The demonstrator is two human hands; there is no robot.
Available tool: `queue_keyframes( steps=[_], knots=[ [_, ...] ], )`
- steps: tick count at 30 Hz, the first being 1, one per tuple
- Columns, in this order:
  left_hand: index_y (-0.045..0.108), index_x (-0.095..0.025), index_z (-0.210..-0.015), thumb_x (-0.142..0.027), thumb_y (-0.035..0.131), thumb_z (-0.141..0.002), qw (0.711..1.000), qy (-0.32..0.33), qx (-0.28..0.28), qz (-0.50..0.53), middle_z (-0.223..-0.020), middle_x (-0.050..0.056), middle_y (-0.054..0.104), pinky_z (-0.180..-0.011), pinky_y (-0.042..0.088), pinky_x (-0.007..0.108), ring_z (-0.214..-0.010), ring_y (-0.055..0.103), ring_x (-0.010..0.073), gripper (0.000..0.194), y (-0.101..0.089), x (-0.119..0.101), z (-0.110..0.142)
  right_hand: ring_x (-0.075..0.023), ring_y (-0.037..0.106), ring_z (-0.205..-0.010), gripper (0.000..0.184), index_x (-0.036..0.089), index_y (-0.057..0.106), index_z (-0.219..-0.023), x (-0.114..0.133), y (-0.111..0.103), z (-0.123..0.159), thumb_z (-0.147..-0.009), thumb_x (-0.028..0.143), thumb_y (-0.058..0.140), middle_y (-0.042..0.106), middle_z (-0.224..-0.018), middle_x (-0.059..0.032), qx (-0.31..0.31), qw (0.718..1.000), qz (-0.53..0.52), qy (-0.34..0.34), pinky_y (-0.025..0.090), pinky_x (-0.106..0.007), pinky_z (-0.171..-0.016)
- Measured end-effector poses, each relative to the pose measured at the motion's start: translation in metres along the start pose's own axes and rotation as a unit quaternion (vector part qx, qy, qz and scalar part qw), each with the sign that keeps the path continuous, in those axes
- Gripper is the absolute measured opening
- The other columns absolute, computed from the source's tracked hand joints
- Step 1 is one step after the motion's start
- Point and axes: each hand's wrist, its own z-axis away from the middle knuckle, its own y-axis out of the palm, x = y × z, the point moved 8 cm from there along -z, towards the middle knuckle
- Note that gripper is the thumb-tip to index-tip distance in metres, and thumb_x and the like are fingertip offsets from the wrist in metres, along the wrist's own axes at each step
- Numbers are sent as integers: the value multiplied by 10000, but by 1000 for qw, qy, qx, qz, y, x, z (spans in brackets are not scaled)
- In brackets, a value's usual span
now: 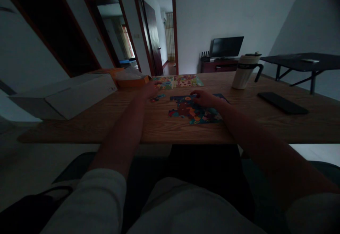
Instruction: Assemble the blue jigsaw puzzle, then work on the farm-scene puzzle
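We see both bare hands out over the wooden tabletop (159, 127), toward its far edge. The left hand (150, 90) is curled down beside the loose jigsaw pieces (156, 98), with its fingers close together near the far edge. We cannot tell if it pinches a piece. The right hand (204, 98) lies on the upper part of the partly assembled jigsaw puzzle (195, 113), fingers together and pointing left. It touches the puzzle, but we cannot tell if it is clamped on a piece.

The puzzle sits mid-tabletop, between the near and far edges, with the loose pieces just off its upper left. More colourful puzzle sections (183, 81) lie along the far edge, just beyond it. An orange box (132, 82) stands at the far edge left of those sections, touching a large white box (79, 97) that sits over the left edge.

Toward the right, a white tumbler (244, 72) with a dark handle stands near the far edge, and a black smartphone (283, 103) lies flat near the right edge. Past the tabletop are a dark side table (300, 60) and a monitor (227, 47) on a dark red cabinet (219, 66).
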Motion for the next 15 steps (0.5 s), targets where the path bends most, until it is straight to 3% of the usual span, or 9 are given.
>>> queue_keyframes(
  steps=[2, 4, 7, 10, 12, 15],
  knots=[
    [660, -181, -1327, -317, 609, -932, 1000, -24, 14, 11, -1345, 122, 665, -1044, 473, 352, -1178, 641, 250, 421, -18, 22, 0, -212, 699, -841, 450, 138, 624, -1364, -2, -1, 0, -919, 184, 581, 746, -1120, -138, 0, 1000, 8, -2, 552, -315, -779],
    [698, -197, -1253, -332, 642, -901, 998, -23, 52, 9, -1269, 98, 707, -1010, 488, 329, -1129, 663, 242, 382, -23, 42, 3, -213, 698, -854, 440, 148, 635, -1349, -2, -3, 0, -913, 185, 591, 749, -1117, -131, -1, 1000, 16, -8, 549, -316, -791],
    [711, -206, -1208, -283, 649, -854, 996, -71, 48, 15, -1206, 88, 734, -932, 520, 316, -1071, 689, 244, 368, -21, 82, 13, -218, 698, -872, 426, 149, 646, -1334, -3, -4, 1, -913, 181, 596, 749, -1117, -131, -4, 1000, 28, -12, 545, -318, -802],
    [729, -201, -1163, -202, 653, -797, 989, -131, 65, 29, -1194, 107, 739, -897, 536, 325, -1040, 705, 252, 373, -7, 115, 28, -221, 699, -873, 424, 142, 647, -1334, -5, -3, 0, -914, 177, 594, 748, -1120, -135, 2, 999, 30, -12, 546, -320, -805],
    [731, -203, -1151, -171, 654, -772, 986, -142, 76, 36, -1168, 107, 748, -872, 543, 318, -1015, 712, 245, 388, -2, 125, 34, -219, 701, -862, 426, 143, 650, -1329, -6, -2, 0, -907, 172, 598, 748, -1120, -135, 3, 1000, 28, -13, 548, -318, -799],
    [720, -209, -1167, -201, 654, -784, 988, -133, 60, 41, -1196, 109, 739, -851, 541, 295, -1020, 709, 234, 388, -3, 120, 34, -221, 704, -869, 417, 136, 652, -1322, -6, -1, 0, -911, 174, 593, 748, -1121, -140, 3, 1000, 23, -16, 550, -322, -800]
  ],
)
